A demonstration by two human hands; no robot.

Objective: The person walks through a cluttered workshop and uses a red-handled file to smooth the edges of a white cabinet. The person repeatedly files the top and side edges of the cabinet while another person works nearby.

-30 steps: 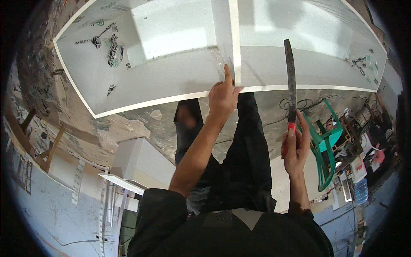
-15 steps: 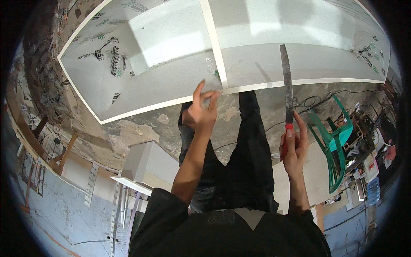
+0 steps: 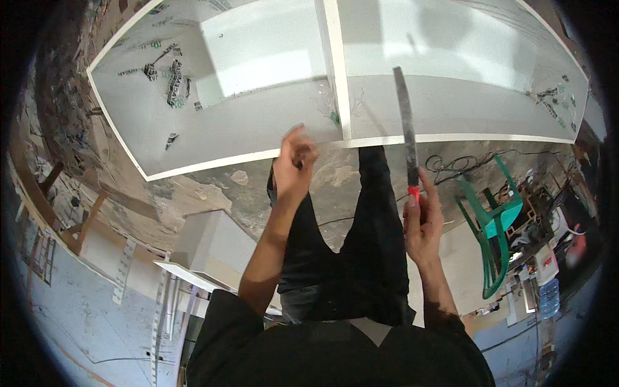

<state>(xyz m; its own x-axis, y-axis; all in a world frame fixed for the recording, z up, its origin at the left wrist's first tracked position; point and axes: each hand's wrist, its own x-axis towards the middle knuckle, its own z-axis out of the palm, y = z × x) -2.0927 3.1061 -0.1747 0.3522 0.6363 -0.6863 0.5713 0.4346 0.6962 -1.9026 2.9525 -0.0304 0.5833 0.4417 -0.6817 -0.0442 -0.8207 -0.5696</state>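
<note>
My right hand (image 3: 425, 231) grips the red handle of a flat metal file (image 3: 406, 122), whose long grey blade points away from me, with its tip over the inside of a white cabinet (image 3: 245, 158). My left hand (image 3: 295, 171) is just short of the cabinet's near edge, left of the upright divider (image 3: 340, 71). Its fingers are loosely bent and a little apart, and I see nothing in them. Two open compartments of the cabinet face up, with printed clear film on the side walls.
A green plastic chair (image 3: 496, 226) lies to the right beside coiled black cable (image 3: 451, 166) on the rough floor. Clutter and a water bottle (image 3: 549, 298) are farther right. A pale box-shaped piece (image 3: 213, 248) stands at the left, near the blue wall (image 3: 84, 329).
My right hand and the file have moved left, the blade tilting slightly left. My left hand has shifted a little left, its fingers more curled.
</note>
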